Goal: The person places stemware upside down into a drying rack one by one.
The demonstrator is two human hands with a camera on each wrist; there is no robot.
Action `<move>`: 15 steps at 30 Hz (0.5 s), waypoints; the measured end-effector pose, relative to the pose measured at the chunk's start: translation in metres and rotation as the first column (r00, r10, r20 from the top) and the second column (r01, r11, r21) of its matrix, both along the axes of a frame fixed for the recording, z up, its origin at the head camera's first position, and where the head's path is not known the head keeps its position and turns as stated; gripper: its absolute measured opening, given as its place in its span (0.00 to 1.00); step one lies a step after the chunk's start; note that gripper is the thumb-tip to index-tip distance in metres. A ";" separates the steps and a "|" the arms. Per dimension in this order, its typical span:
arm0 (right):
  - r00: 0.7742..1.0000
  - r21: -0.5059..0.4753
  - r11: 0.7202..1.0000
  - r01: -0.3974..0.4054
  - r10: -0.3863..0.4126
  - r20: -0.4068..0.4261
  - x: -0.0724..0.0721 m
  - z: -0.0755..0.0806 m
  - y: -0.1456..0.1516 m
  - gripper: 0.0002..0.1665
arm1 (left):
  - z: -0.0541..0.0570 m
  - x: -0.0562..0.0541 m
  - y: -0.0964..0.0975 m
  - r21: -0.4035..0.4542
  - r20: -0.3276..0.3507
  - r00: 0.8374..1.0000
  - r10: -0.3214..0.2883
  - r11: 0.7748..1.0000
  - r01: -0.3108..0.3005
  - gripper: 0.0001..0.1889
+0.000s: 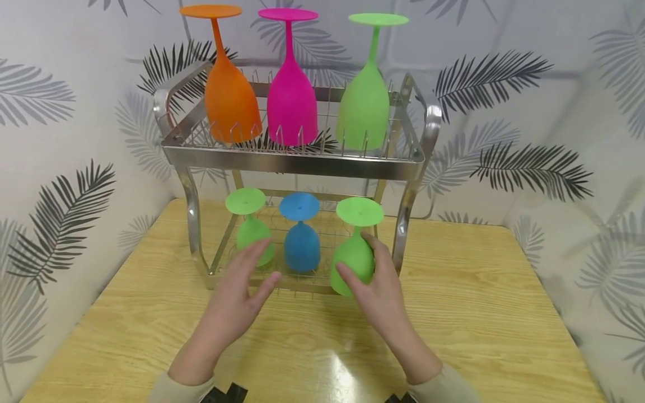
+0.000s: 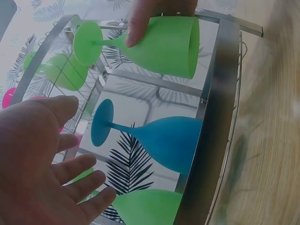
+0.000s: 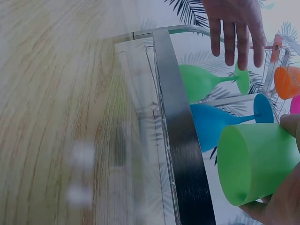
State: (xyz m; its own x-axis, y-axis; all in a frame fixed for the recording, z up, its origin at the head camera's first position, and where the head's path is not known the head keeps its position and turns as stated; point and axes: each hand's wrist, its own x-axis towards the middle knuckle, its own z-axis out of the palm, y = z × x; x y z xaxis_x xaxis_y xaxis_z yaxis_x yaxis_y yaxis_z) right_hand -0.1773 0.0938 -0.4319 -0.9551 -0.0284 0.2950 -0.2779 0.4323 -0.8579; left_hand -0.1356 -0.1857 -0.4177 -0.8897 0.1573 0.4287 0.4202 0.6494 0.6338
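Observation:
My right hand (image 1: 380,288) grips a green goblet (image 1: 355,257) by its bowl, thumb on the near side and fingers round the far side. The goblet is upside down at the right of the lower shelf; its rim shows lifted clear in the right wrist view. My left hand (image 1: 234,296) has its fingers spread and holds nothing, in front of a second green goblet (image 1: 254,238) at the lower left. Between the hands an upside-down blue goblet (image 1: 302,246) stands on the lower shelf.
The two-tier metal dish rack (image 1: 297,162) stands on a wooden table (image 1: 468,302). On its upper shelf are upside-down orange (image 1: 232,101), pink (image 1: 292,106) and light green (image 1: 365,109) goblets. A leaf-patterned wall covering (image 1: 504,117) is behind.

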 end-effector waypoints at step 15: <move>0.992 0.006 0.998 0.058 -0.057 -0.108 -0.017 -0.006 -0.009 0.47 | 0.001 0.002 -0.021 0.115 -0.091 0.985 0.147 0.984 -0.137 0.30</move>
